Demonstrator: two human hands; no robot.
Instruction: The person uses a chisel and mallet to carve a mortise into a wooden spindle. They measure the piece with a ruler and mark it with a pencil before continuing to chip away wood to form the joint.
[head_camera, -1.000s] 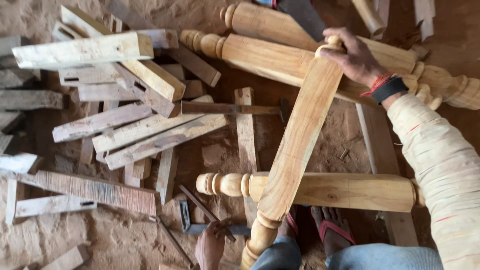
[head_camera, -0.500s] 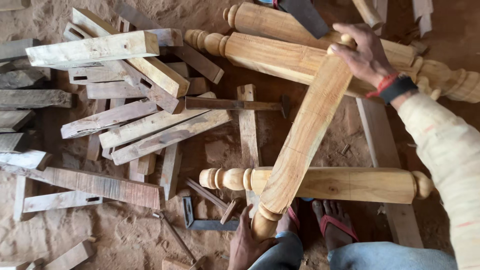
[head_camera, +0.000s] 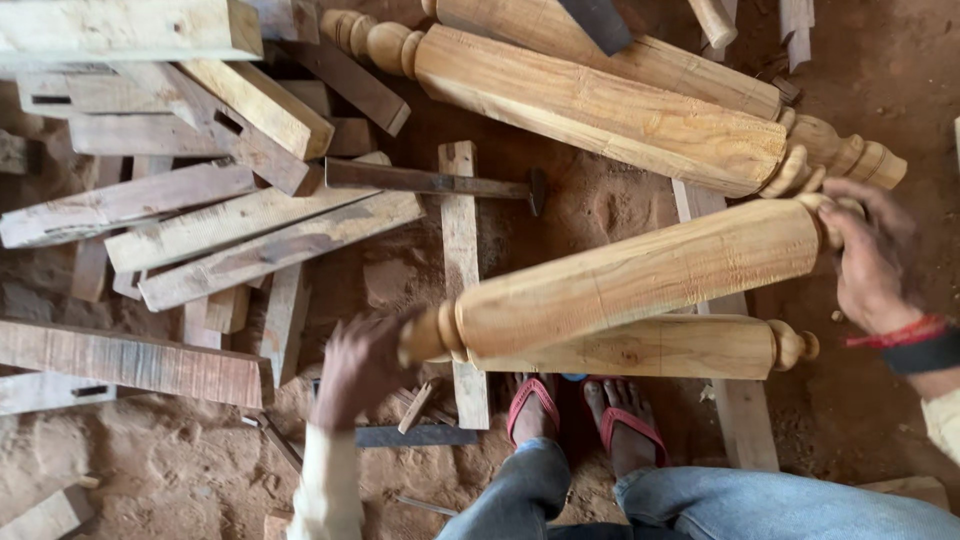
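The turned wooden leg (head_camera: 640, 285) slants above the red sandals (head_camera: 575, 415), left hand (head_camera: 360, 365) and right hand (head_camera: 870, 260) each curled around an end.

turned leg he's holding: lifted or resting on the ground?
Lifted. The turned wooden leg slants above another leg, left hand and right hand gripping its ends.

A floor of reddish packed earth and sawdust (head_camera: 900, 80) is seen throughout. On the left, rough wooden planks (head_camera: 200, 220) are heaped on it, with a hammer (head_camera: 440, 182) laid across them. Turned wooden legs (head_camera: 600, 100) are laid at the far right, and another (head_camera: 660, 347) nearer.
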